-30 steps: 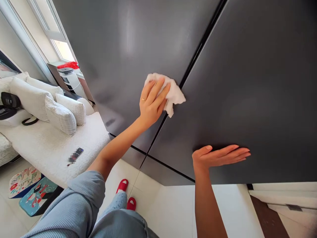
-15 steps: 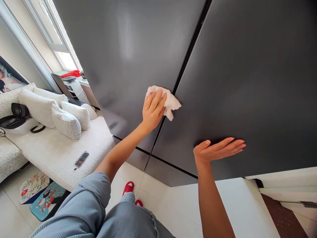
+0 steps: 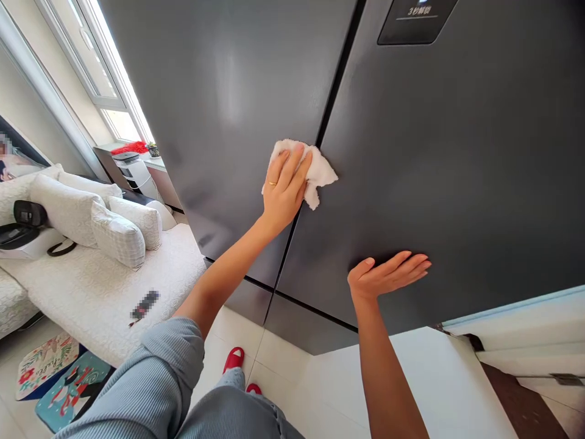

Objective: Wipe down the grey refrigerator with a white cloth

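My left hand (image 3: 286, 192) presses a white fluffy cloth (image 3: 322, 167) against the dark grey refrigerator (image 3: 411, 152). The cloth lies across the black gap between the two upper doors, and one corner sticks out to the right of my fingers. Against the right door, lower down, my right hand (image 3: 388, 275) rests with its fingers stretched out and nothing in it. At the top of the right door a dark display panel (image 3: 418, 21) with a small light is partly in view.
On the left is a cream sofa (image 3: 105, 292) with several cushions (image 3: 119, 235) and a blurred-out small object (image 3: 144, 305). Two patterned mats (image 3: 73, 390) lie on the tiled floor. A white cabinet surface (image 3: 411, 366) sits below right, and a window (image 3: 105, 73) stands behind the sofa.
The view has tilted up, bringing the display panel into sight. My left hand and the cloth are slightly higher along the door gap. My right hand still lies on the right door.
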Demonstrator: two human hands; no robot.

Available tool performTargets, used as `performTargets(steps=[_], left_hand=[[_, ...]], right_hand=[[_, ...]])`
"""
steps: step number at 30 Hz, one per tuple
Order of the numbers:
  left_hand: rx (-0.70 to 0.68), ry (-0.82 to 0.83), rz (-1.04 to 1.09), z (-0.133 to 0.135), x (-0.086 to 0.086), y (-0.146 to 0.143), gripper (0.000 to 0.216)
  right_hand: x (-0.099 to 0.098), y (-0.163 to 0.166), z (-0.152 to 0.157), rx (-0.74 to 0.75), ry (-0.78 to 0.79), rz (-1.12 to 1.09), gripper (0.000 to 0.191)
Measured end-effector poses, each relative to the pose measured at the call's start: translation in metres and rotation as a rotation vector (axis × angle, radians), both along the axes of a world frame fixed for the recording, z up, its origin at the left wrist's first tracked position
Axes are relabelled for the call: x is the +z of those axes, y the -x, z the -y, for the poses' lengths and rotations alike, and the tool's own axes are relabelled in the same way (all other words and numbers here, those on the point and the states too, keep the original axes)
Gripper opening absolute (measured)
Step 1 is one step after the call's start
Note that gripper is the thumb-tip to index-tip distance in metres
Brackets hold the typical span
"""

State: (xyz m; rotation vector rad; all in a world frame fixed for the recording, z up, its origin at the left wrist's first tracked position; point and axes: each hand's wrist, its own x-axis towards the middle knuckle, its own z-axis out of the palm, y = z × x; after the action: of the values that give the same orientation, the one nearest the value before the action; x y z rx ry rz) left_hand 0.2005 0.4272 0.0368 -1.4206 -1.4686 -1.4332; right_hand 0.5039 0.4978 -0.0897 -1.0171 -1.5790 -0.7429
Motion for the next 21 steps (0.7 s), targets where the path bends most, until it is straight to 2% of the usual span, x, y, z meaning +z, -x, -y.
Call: performTargets(steps=[1,2,5,6,7,8,9,12,13,14,15,16,18,20,21], left_hand=[[0.025,-0.011,-0.006,0.004,-0.005,-0.003,0.047],[0.052,-0.021,-0.016,0.011,-0.019,-0.008,0.046],[0.08,-0.027,-0.047,0.033,-0.07,-0.02,0.042],[0.069,-0.024,-0.045,0.036,-0.079,-0.021,0.042],[0.054,-0.02,-0.038,0.036,-0.08,-0.019,0.043],[0.039,-0.016,-0.027,0.033,-0.072,-0.016,0.045],[0.03,-0.016,-0.017,0.027,-0.058,-0.012,0.047],[0.037,-0.044,-0.02,0.008,-0.004,-0.001,0.051],[0.055,-0.055,-0.021,0.004,0.007,0.001,0.051],[0.076,-0.065,-0.02,0.003,0.009,0.002,0.051],[0.098,-0.07,-0.02,0.005,0.004,0.001,0.051],[0.115,-0.065,-0.021,0.01,-0.009,-0.001,0.05],[0.127,-0.037,-0.04,0.026,-0.048,-0.006,0.047],[0.107,-0.007,-0.065,0.041,-0.084,-0.008,0.044],[0.091,0.002,-0.07,0.044,-0.093,-0.007,0.043]], right_hand=[[-0.001,0.0,-0.001,-0.005,0.0,-0.01,0.079],[-0.002,0.001,-0.001,-0.009,-0.003,-0.015,0.079],[-0.004,0.003,-0.002,-0.006,-0.036,0.008,0.078],[-0.003,0.004,-0.002,-0.005,-0.04,0.017,0.078],[0.0,0.006,-0.002,-0.006,-0.035,0.022,0.078],[0.003,0.007,-0.001,-0.007,-0.025,0.023,0.078],[0.007,0.009,0.001,-0.007,-0.015,0.022,0.078],[0.013,0.008,0.016,0.026,0.029,0.039,0.074],[0.009,0.004,0.026,0.05,0.054,0.055,0.072],[0.0,-0.001,0.039,0.072,0.086,0.072,0.071],[-0.013,-0.008,0.058,0.088,0.123,0.091,0.071],[-0.031,-0.018,0.082,0.098,0.159,0.114,0.071],[-0.072,-0.043,0.144,0.094,0.22,0.159,0.071],[-0.107,-0.071,0.223,0.121,0.283,0.167,0.067],[-0.116,-0.085,0.264,0.132,0.344,0.128,0.063]])
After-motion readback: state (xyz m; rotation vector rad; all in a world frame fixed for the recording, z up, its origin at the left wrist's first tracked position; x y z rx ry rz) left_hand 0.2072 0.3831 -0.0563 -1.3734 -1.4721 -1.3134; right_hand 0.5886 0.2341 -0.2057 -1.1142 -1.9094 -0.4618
